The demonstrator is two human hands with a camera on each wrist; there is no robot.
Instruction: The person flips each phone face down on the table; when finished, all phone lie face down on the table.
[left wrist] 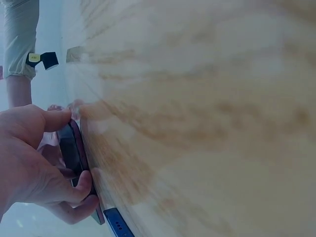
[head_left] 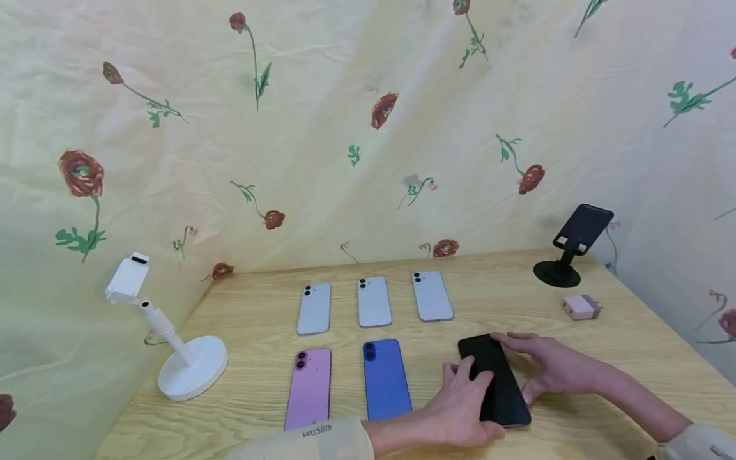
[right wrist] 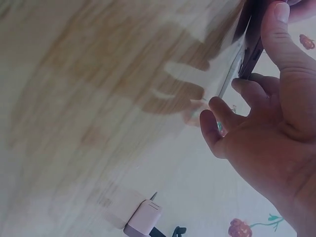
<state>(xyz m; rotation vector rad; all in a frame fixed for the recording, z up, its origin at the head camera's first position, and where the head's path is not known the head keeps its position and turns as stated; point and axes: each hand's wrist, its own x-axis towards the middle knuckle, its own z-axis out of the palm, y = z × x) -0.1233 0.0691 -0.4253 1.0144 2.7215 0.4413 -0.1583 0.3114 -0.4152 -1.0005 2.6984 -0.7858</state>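
Item: black phone (head_left: 494,380), lying screen-up on the wooden bench (head_left: 259,358), at the right end of the near row, just beside the blue phone (head_left: 386,378).

Left hand (head_left: 460,409): we have it on the near end of the black phone, fingers laid over the screen and thumb on the left edge. In the left wrist view the thumb and curled fingers (left wrist: 74,190) clasp the phone's edge, which sits slightly off the wood.

Right hand (head_left: 552,364): fingers spread and nearly straight, tips touching the far right edge of the phone; the right wrist view shows the thumb (right wrist: 284,29) pressed on its side.

Handling note: we judge the step to be lifting or squaring the phone in line with its neighbours. It is best held by the edges, kept level, both hands moving together so it does not slide into the blue phone or scrape the wood.

Also on the bench: pink phone (head_left: 309,388) at the left of the near row; three pale phones (head_left: 374,301) in the far row, backs up; white stand (head_left: 172,345) at the left; black stand (head_left: 572,246) at the far right; small pink charger (head_left: 581,307) near it. Flowered cloth (head_left: 368,128) hangs behind.
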